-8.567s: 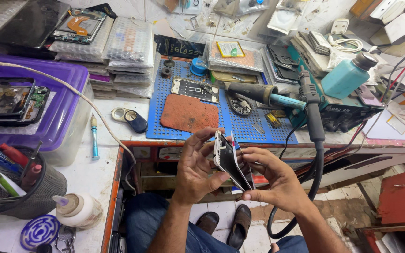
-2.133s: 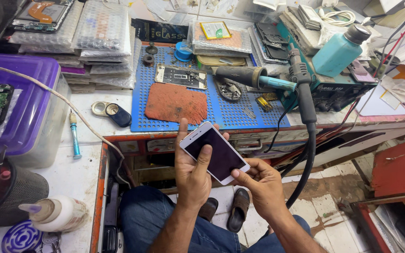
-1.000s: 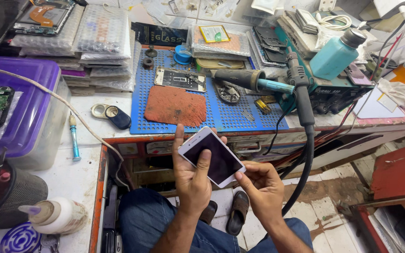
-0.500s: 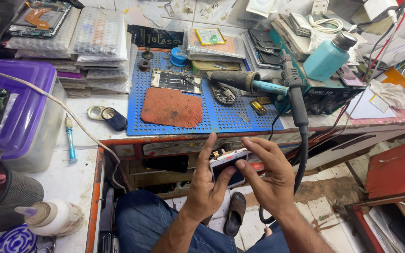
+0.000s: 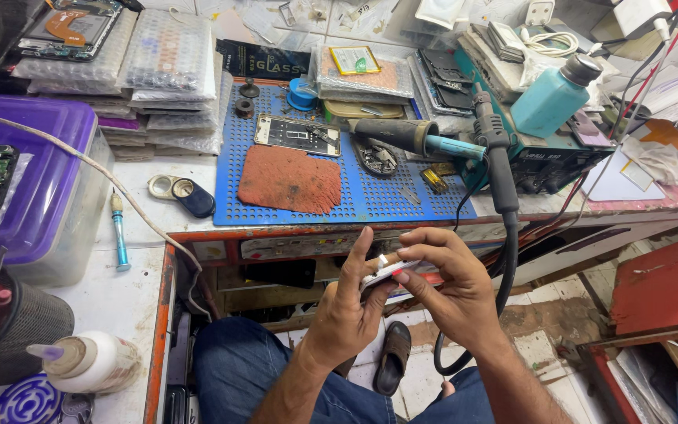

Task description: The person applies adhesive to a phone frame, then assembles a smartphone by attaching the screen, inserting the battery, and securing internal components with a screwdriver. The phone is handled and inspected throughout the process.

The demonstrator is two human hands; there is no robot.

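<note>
Both my hands hold a white smartphone [image 5: 384, 273] edge-on in front of the bench, so only its thin side and a bit of its face show. My left hand [image 5: 348, 308] grips it from below with the fingers stretched up along it. My right hand [image 5: 449, 284] closes over its right end, fingertips pressing the edge. Most of the phone is hidden by my fingers.
A blue perforated work mat [image 5: 339, 169] carries an orange-brown pad [image 5: 290, 177], a phone frame [image 5: 298, 134] and a hot-air handle [image 5: 403, 137]. A black hose [image 5: 505, 235] hangs beside my right hand. A purple bin [image 5: 37, 184], glue bottle [image 5: 88, 363] and teal bottle [image 5: 552, 96] stand around.
The phone lay face up in my hands a second ago; it has been turned onto its edge, and my right hand has moved over its end.
</note>
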